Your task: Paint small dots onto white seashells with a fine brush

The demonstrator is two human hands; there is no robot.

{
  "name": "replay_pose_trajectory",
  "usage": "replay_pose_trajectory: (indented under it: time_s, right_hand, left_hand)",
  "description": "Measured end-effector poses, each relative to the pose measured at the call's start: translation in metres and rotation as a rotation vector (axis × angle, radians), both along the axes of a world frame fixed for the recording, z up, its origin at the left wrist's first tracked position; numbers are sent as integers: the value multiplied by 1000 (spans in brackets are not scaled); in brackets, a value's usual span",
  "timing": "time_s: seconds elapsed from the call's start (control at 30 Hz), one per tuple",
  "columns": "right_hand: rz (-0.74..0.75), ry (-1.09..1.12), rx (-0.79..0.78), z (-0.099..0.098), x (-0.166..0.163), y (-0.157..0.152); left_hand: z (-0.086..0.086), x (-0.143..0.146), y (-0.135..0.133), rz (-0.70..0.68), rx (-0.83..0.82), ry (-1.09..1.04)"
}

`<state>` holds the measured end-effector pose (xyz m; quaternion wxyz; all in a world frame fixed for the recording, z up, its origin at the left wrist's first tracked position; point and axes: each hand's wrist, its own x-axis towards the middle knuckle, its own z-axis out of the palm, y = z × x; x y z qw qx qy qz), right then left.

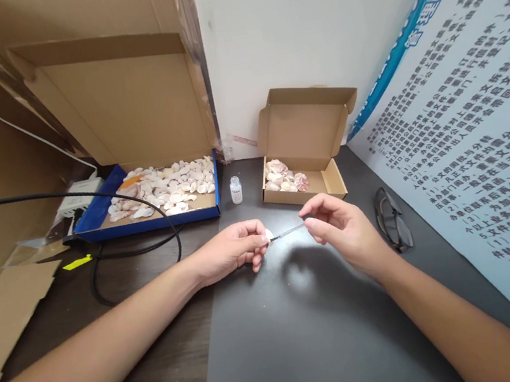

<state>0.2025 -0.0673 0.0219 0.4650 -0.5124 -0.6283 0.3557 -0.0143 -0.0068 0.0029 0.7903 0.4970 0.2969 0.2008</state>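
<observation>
My left hand [239,247] is closed, pinching a small white shell [269,235] between thumb and fingers; most of the shell is hidden. Between the thumb and fingers of my right hand [337,226] is a thin, pale rod-like tool [291,230] with a dark end. That dark end reaches the shell at my left fingertips, though I cannot tell its exact contact. Both hands are above a dark grey mat [268,342]. Beyond them stands a small clear bottle [236,191] with a white label, upright and without a visible cap.
A blue-sided box [154,224] at the back left holds many pale shells [186,179]. A smaller cardboard box [306,196], lid up, contains several shells [282,177]. Glasses [392,220] lie at right. A black cable [139,251] loops at left, near flat cardboard [14,310].
</observation>
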Motion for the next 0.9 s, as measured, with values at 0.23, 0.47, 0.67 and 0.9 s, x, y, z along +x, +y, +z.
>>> replay_pose_trajectory:
  time_s: [0.23,0.47,0.67,0.9]
  right_hand:
    - [-5,-5,-12,-1,2,0]
    - [5,17,-66,0,3,2]
    - [-70,-60,-33,-2,3,3]
    - [-59,-23,-22,-1,4,3]
  left_hand:
    - [-1,-2,2,4,-29,-20]
    - [-2,-1,4,38,-108,-122]
    - [-2,-1,4,42,-115,-146]
    - [-3,-1,4,45,-113,-146]
